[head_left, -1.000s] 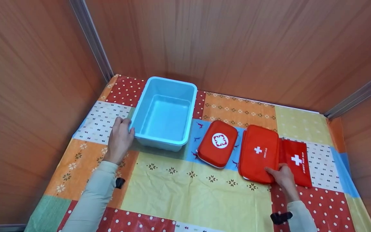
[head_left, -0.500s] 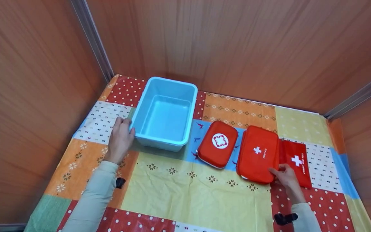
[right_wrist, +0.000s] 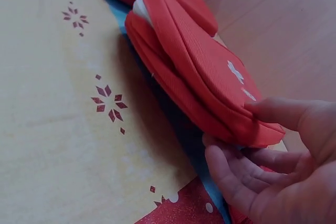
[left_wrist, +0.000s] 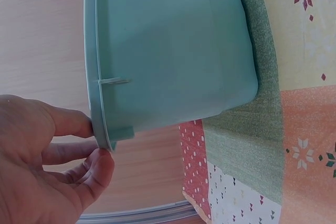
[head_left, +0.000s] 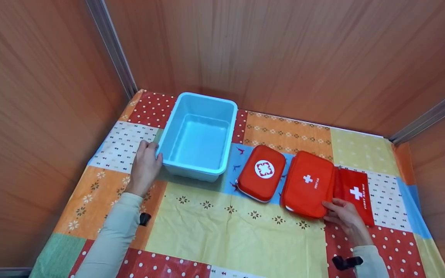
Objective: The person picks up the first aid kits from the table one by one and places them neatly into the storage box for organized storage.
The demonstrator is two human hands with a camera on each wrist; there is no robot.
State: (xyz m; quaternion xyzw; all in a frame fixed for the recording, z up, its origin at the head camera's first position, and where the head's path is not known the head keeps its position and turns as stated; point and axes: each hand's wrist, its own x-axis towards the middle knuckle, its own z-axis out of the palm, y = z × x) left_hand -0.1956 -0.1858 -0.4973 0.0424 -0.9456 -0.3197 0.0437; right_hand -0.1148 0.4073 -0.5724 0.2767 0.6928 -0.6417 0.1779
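Observation:
My left hand (head_left: pixel 144 170) pinches the rim of a light blue plastic bin (head_left: pixel 191 168) at its near left corner. In the left wrist view, thumb and fingertips meet the bin's rim (left_wrist: pixel 93 77) from both sides. My right hand (head_left: pixel 347 220) holds the near right corner of a red first aid pouch (head_left: pixel 303 197). Seen from the right wrist, the thumb lies on the pouch's top (right_wrist: pixel 210 66) and the fingers are under its raised edge. Left of it lies a smaller red hard case (head_left: pixel 251 183) with a round white emblem.
A flat red first aid kit bag (head_left: pixel 355 204) lies at the right, close beside my right hand. A patchwork cloth (head_left: pixel 238 239) covers the table. Wooden panels (head_left: pixel 276 58) stand behind and on both sides.
The red pouch's near edge has shifted slightly left and tilted up. My right hand has slid its fingers further under the corner. The left hand and bin stay put.

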